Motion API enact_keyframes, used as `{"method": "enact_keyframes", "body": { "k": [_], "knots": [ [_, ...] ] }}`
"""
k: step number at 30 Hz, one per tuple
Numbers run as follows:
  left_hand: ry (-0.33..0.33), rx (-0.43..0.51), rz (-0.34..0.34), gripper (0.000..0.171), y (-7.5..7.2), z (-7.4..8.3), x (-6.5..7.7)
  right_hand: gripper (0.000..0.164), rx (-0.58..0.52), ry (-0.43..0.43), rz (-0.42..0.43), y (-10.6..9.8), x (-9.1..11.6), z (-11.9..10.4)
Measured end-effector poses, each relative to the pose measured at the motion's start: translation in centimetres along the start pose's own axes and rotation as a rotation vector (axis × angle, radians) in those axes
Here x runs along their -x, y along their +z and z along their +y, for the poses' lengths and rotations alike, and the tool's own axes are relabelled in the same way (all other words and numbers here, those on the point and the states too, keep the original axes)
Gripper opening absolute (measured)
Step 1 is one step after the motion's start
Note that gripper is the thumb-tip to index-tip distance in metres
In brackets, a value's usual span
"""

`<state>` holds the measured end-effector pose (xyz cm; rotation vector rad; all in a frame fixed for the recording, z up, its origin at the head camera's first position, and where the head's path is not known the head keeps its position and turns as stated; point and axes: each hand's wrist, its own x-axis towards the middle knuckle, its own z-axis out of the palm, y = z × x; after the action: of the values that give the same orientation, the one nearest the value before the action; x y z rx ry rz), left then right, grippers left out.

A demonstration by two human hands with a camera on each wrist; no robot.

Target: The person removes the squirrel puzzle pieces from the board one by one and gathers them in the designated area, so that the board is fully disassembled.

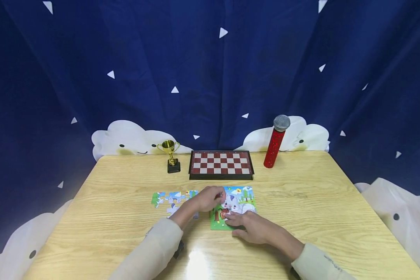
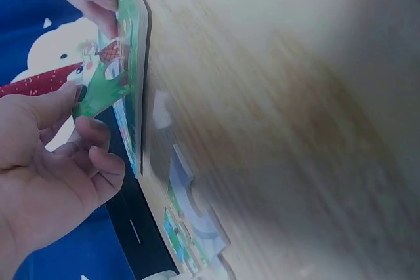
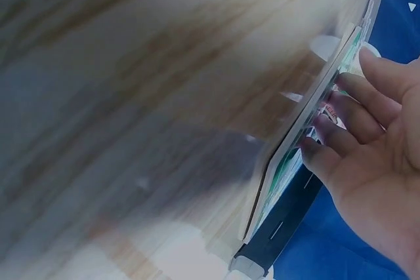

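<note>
A jigsaw board (image 1: 246, 195) with a white squirrel picture lies on the table in front of the person. Above its left part, the left hand (image 1: 209, 199) pinches a green jigsaw piece (image 2: 100, 94) between thumb and fingers, tilted over the picture in the left wrist view. The right hand (image 1: 253, 227) is at the board's lower right, its fingers extended and fingertips resting on the picture. Loose jigsaw pieces (image 1: 157, 199) lie on the table to the left of the board, partly hidden by the left forearm.
Behind the board stands a black-framed checkered game board (image 1: 220, 163). A small gold trophy cup (image 1: 173, 165) is at its left, and a red microphone (image 1: 274, 146) stands at its right. A dark blue curtain (image 1: 203, 50) hangs behind the wooden table (image 1: 308, 202).
</note>
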<state>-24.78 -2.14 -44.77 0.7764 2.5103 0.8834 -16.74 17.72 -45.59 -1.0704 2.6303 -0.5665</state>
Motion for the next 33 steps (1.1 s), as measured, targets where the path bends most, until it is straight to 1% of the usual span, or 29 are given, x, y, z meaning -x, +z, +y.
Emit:
{"method": "enact_keyframes", "body": {
  "k": [3,9,14,18,22,28,33],
  "knots": [
    [0.009,-0.002,0.007,0.011,-0.3,0.1,0.2,0.037,0.008,-0.007,0.004,0.0,-0.1,0.0],
    [0.064,0.01,0.062,0.011,-1.4,0.4,1.1,0.038,0.02,-0.003,0.0,0.1,-0.2,0.0],
    [0.089,0.005,0.069,0.011,-2.4,-0.2,2.2,0.038,0.01,0.011,-0.004,0.0,-0.2,-0.1],
    [0.084,0.004,0.072,0.01,-3.3,-1.4,3.2,0.039,0.001,0.016,-0.008,0.0,-0.1,-0.1],
    [0.064,-0.008,0.092,0.009,-4.5,-3.1,4.4,0.039,0.002,0.016,-0.004,0.0,0.0,-0.1],
    [0.017,-0.011,0.14,0.009,-6.4,-5.1,6.5,0.039,0.005,0.019,-0.003,0.0,0.0,-0.1],
    [-0.037,0.007,0.171,0.009,-7.5,-6.8,8.1,0.039,-0.004,0.024,-0.006,0.0,0.0,-0.1]
  ]
}}
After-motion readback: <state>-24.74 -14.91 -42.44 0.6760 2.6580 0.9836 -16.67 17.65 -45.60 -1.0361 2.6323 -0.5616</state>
